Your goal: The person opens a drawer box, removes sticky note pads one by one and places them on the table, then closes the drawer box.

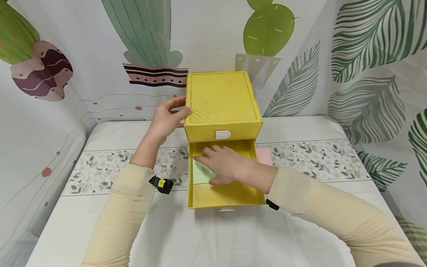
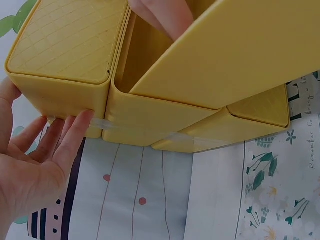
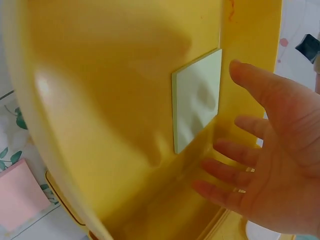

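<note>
A yellow plastic drawer unit (image 1: pixel 221 98) stands against the back wall, with one drawer (image 1: pixel 227 198) pulled out. My left hand (image 1: pixel 168 118) touches the unit's left side, thumb at the top edge; in the left wrist view, the fingers (image 2: pixel 75 135) lie fairly straight against the side wall. Inside the drawer lies a pale green pad of sticky notes (image 3: pixel 197 102), at the drawer's left side. Over it reaches my right hand (image 1: pixel 225 163), fingers spread. The right wrist view shows that hand apart from the pad, holding nothing.
A pink pad of sticky notes (image 1: pixel 264 156) lies on the table to the right of the unit, partly hidden by it. White knobs (image 1: pixel 222 135) mark the drawer fronts. The white table cloth (image 1: pixel 213 241) has a floral band. Clear tape (image 2: pixel 175 136) joins the stacked tiers.
</note>
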{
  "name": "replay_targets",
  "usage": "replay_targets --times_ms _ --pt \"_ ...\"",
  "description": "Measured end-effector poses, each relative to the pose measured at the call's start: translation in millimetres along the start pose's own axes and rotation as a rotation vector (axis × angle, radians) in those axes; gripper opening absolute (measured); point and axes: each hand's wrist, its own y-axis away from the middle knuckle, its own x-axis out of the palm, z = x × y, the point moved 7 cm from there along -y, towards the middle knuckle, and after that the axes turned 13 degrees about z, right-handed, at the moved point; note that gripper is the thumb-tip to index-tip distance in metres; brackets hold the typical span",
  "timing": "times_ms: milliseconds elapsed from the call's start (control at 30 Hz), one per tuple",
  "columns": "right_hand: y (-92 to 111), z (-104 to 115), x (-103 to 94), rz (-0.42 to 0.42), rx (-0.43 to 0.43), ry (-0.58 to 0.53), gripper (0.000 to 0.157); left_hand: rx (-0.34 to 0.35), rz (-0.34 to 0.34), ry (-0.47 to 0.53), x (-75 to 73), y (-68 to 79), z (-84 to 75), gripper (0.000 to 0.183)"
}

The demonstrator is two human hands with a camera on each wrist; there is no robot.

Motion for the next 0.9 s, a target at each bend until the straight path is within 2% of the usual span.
replay_targets --times_ms 233,667,900 --pt "-9 0 9.6 0.114 0.066 -0.027 0.088 -0.002 -0.006 0.004 1.2 0.7 -0.7 0.049" --pt "-20 2 18.4 0.124 0.156 0.069 0.098 0.003 -0.011 0.002 -0.1 1.0 -1.5 0.049" --pt "-20 6 17.8 0.117 0.201 0.160 0.101 0.007 -0.017 -0.002 -0.1 1.7 -2.0 0.049"
